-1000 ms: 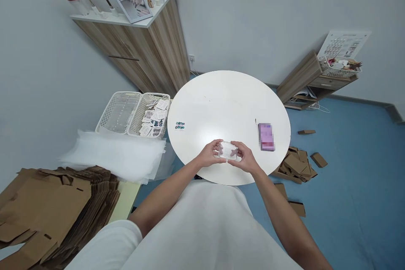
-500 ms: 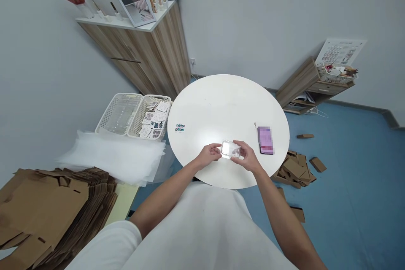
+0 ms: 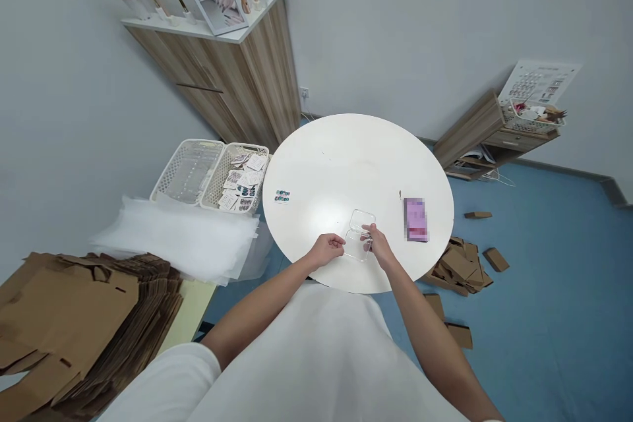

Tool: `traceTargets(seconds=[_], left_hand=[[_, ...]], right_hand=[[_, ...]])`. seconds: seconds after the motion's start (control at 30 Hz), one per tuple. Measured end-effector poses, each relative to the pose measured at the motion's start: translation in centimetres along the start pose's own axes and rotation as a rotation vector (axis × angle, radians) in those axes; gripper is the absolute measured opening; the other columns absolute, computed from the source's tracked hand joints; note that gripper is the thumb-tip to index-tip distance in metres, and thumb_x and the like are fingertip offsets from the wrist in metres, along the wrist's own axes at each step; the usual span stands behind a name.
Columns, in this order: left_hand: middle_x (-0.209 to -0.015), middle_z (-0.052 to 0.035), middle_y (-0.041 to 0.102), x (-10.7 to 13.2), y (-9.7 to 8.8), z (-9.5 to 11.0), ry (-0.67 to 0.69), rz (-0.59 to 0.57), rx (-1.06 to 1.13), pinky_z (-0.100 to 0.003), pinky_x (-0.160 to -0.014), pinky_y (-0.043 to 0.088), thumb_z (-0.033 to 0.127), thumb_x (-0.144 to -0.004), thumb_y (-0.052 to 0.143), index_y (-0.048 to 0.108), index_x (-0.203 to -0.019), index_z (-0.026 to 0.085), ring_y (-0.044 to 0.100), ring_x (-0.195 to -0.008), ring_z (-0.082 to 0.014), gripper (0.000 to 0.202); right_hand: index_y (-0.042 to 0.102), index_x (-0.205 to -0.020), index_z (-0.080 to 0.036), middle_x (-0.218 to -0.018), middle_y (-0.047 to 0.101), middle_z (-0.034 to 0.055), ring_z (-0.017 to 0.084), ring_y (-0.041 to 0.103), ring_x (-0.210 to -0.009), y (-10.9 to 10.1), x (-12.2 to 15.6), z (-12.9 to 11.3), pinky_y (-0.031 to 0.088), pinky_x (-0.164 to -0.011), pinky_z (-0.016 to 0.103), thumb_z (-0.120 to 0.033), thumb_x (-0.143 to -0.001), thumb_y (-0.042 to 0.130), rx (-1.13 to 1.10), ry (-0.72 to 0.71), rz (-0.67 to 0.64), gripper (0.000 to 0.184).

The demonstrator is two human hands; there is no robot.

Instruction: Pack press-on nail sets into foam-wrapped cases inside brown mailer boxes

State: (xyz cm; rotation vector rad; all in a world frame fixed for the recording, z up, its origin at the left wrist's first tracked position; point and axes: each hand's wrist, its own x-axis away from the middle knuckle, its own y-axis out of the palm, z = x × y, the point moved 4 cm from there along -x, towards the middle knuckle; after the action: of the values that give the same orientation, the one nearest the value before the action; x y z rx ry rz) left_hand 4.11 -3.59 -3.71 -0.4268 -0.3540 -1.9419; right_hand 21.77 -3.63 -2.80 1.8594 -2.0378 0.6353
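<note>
A small clear plastic case (image 3: 359, 232) lies opened flat on the near part of the round white table (image 3: 346, 165), its lid hinged away from me. My left hand (image 3: 327, 248) pinches the case's near left corner with curled fingers. My right hand (image 3: 378, 244) grips its right edge at the hinge. A small sheet of dark teal stickers (image 3: 281, 196) lies on the table's left side, apart from both hands. A pink rectangular object (image 3: 415, 219) rests to the right of the case.
Two white mesh baskets (image 3: 208, 175) stand left of the table, one with several printed cards. White foam sheets (image 3: 178, 237) and flattened cardboard boxes (image 3: 74, 316) lie at the left. Cardboard scraps (image 3: 462, 264) litter the blue floor at the right. Wooden cabinets stand behind.
The clear case was held shut between both hands above the table; now it lies opened flat on the table with its lid swung away from me.
</note>
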Motion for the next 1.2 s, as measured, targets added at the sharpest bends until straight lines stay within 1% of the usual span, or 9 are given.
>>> traceTargets(seconds=[0.07,0.2,0.3,0.5,0.67,0.8,0.9,1.03,1.2], left_hand=[[-0.064,0.0010,0.056,-0.4,-0.1,-0.6,-0.011,0.038,-0.006,-0.022,-0.059,0.044,0.012,-0.061,0.061,0.060,-0.078,0.013,0.053,-0.058,-0.0079,0.017],[-0.067,0.0002,0.058,-1.1,-0.3,-1.9,-0.038,0.121,-0.055,-0.023,-0.059,0.044,0.011,-0.061,0.061,0.060,-0.079,0.013,0.053,-0.058,-0.0083,0.019],[-0.067,0.0003,0.058,-1.4,-0.3,-2.9,-0.068,0.156,-0.111,-0.022,-0.059,0.044,0.011,-0.061,0.060,0.059,-0.080,0.014,0.053,-0.058,-0.0085,0.019],[-0.066,0.0016,0.059,-1.7,0.1,-4.4,-0.078,0.196,-0.244,-0.022,-0.060,0.044,0.013,-0.063,0.059,0.057,-0.080,0.017,0.053,-0.059,-0.0095,0.018],[-0.072,-0.0008,0.059,-2.2,0.6,-4.7,-0.088,0.215,-0.302,-0.025,-0.067,0.045,0.016,-0.065,0.058,0.058,-0.081,0.017,0.055,-0.064,-0.0115,0.016],[-0.087,-0.0049,0.060,-2.2,0.8,-4.8,-0.093,0.229,-0.326,-0.028,-0.076,0.044,0.019,-0.066,0.060,0.058,-0.094,0.016,0.057,-0.075,-0.0138,0.028],[-0.095,-0.0068,0.059,-1.8,1.2,-5.0,-0.088,0.239,-0.346,-0.029,-0.080,0.043,0.018,-0.067,0.059,0.055,-0.104,0.015,0.057,-0.078,-0.0141,0.037],[-0.099,-0.0073,0.058,-1.6,1.8,-5.2,-0.087,0.232,-0.309,-0.030,-0.083,0.042,0.014,-0.067,0.057,0.053,-0.108,0.014,0.057,-0.082,-0.0143,0.041],[-0.109,-0.0093,0.056,-2.2,2.2,-4.9,-0.095,0.256,-0.190,-0.030,-0.085,0.042,0.009,-0.065,0.056,0.050,-0.112,0.014,0.055,-0.094,-0.0166,0.047]], right_hand=[[0.054,-0.106,-0.020,-0.081,0.058,0.0049,0.010,0.050,-0.048,0.1,0.3,0.8,0.045,-0.053,0.030,-0.062,-0.075,0.032,-0.013,0.027,0.004,0.058],[0.046,-0.116,-0.023,-0.093,0.055,0.0040,0.012,0.055,-0.062,0.0,1.9,2.5,0.048,-0.060,0.029,-0.056,-0.075,0.038,0.010,-0.034,0.082,0.053],[0.043,-0.119,-0.023,-0.095,0.054,0.0041,0.014,0.056,-0.070,0.3,2.9,4.1,0.049,-0.066,0.031,-0.052,-0.074,0.043,0.055,-0.049,0.061,0.054],[0.044,-0.122,-0.021,-0.108,0.050,0.0080,0.018,0.055,-0.086,0.5,2.3,6.6,0.050,-0.068,0.030,-0.053,-0.073,0.045,0.104,0.018,0.056,0.059],[0.043,-0.124,-0.022,-0.105,0.052,0.0071,0.018,0.055,-0.083,0.4,0.9,6.9,0.050,-0.067,0.031,-0.052,-0.072,0.046,0.151,-0.002,0.066,0.060],[0.039,-0.126,-0.020,-0.108,0.051,0.0075,0.017,0.055,-0.084,0.2,0.5,7.3,0.050,-0.069,0.031,-0.052,-0.072,0.045,0.172,0.005,0.070,0.063],[0.040,-0.124,-0.019,-0.107,0.052,0.0087,0.018,0.056,-0.086,0.0,0.7,7.8,0.049,-0.074,0.033,-0.051,-0.073,0.044,0.190,0.010,0.091,0.061],[0.045,-0.119,-0.018,-0.108,0.055,0.0098,0.019,0.056,-0.092,0.0,0.7,8.0,0.046,-0.080,0.035,-0.050,-0.072,0.045,0.179,0.030,0.071,0.057],[0.045,-0.120,-0.018,-0.119,0.050,0.0110,0.021,0.053,-0.100,-0.2,0.1,7.2,0.043,-0.085,0.037,-0.049,-0.072,0.047,0.164,0.010,0.078,0.057]])
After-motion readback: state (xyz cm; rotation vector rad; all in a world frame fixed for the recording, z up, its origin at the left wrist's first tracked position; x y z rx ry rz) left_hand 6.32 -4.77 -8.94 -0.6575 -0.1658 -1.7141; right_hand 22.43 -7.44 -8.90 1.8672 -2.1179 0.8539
